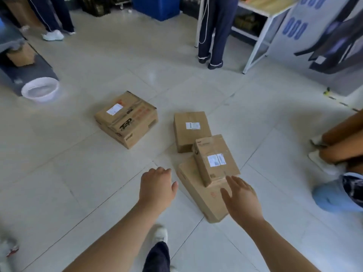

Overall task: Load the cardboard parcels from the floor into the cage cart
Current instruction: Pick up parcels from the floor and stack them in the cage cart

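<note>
both hands, left hand point(157, 185) and right hand point(240, 197), spread empty; lower-centre stacked parcels point(215, 160) look stiff, light: grip opposite sides.

Both forearms bare, no sleeves visible, no watch or rings. Left hand point(157, 185) and right hand point(240, 198) ungloved. Dark navy trouser leg point(157, 257), white sneaker point(160, 233) with pale sole.
</note>
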`<action>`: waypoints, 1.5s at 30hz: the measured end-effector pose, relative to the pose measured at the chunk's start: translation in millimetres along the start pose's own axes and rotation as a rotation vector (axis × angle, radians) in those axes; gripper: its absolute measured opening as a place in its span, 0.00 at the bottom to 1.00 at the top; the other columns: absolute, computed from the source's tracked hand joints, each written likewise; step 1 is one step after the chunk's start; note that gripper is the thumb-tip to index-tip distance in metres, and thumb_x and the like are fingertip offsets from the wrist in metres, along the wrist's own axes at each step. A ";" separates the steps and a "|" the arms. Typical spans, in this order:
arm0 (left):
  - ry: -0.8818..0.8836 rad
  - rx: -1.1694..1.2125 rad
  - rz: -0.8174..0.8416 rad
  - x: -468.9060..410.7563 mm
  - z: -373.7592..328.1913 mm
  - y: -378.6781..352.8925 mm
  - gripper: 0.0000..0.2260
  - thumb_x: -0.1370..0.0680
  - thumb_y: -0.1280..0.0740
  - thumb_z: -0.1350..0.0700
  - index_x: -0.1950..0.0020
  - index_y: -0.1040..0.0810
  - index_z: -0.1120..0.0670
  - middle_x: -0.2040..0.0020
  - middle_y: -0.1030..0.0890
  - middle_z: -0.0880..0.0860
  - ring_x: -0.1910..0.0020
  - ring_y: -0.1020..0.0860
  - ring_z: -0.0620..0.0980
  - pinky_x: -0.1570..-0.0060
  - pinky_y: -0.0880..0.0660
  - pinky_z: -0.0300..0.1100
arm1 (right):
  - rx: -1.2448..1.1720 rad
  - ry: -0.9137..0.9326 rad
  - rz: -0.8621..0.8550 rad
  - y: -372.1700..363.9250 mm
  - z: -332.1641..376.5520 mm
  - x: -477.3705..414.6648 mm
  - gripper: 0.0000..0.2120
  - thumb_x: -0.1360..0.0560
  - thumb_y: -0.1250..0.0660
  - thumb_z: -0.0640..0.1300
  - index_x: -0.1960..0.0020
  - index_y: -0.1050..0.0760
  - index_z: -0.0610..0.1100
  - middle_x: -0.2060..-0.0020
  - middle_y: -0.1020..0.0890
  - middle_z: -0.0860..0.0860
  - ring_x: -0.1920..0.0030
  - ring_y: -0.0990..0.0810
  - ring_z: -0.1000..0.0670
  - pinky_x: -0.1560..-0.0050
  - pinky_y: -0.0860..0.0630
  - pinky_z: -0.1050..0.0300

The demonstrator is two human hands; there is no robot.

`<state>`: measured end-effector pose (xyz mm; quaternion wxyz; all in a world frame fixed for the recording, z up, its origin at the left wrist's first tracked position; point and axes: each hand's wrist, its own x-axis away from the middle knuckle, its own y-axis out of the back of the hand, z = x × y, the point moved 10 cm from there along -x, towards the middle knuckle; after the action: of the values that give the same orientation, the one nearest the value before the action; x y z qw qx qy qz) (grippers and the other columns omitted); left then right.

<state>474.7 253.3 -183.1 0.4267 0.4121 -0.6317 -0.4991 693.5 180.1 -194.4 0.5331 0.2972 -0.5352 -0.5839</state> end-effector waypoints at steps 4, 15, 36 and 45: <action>-0.096 -0.010 0.029 -68.3 -26.4 -30.8 0.17 0.22 0.40 0.44 0.42 0.23 0.54 0.50 0.20 0.53 0.50 0.22 0.55 0.54 0.31 0.43 | -0.053 -0.158 0.015 -13.0 -40.4 -46.0 0.23 0.20 0.43 0.52 0.26 0.38 0.49 0.28 0.33 0.51 0.29 0.36 0.48 0.30 0.40 0.55; -0.210 -0.019 0.156 -199.8 -102.6 -191.0 0.15 0.22 0.40 0.44 0.45 0.23 0.53 0.51 0.20 0.51 0.51 0.23 0.53 0.56 0.31 0.43 | -0.074 -0.321 0.047 -118.3 -166.5 -178.7 0.22 0.21 0.43 0.52 0.28 0.36 0.47 0.33 0.28 0.51 0.32 0.32 0.48 0.32 0.37 0.53; 0.353 0.677 0.172 -265.6 -111.6 -459.9 0.39 0.27 0.28 0.48 0.25 0.46 0.58 0.42 0.20 0.52 0.43 0.22 0.56 0.47 0.24 0.49 | -0.343 -0.361 0.151 -317.4 -277.8 -332.5 0.20 0.29 0.33 0.52 0.41 0.30 0.44 0.48 0.28 0.49 0.53 0.25 0.47 0.56 0.24 0.51; 0.485 0.615 0.087 -219.2 45.0 -428.7 0.34 0.30 0.27 0.46 0.30 0.39 0.55 0.44 0.22 0.51 0.47 0.22 0.54 0.51 0.24 0.49 | -0.458 -0.199 0.213 -355.5 -129.2 -319.8 0.15 0.31 0.29 0.48 0.48 0.29 0.44 0.53 0.28 0.51 0.60 0.27 0.51 0.65 0.30 0.56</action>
<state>537.5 403.8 -638.4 0.4409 0.5995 -0.6495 -0.1561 785.4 390.9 -633.1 0.5896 0.0520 -0.4674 -0.6567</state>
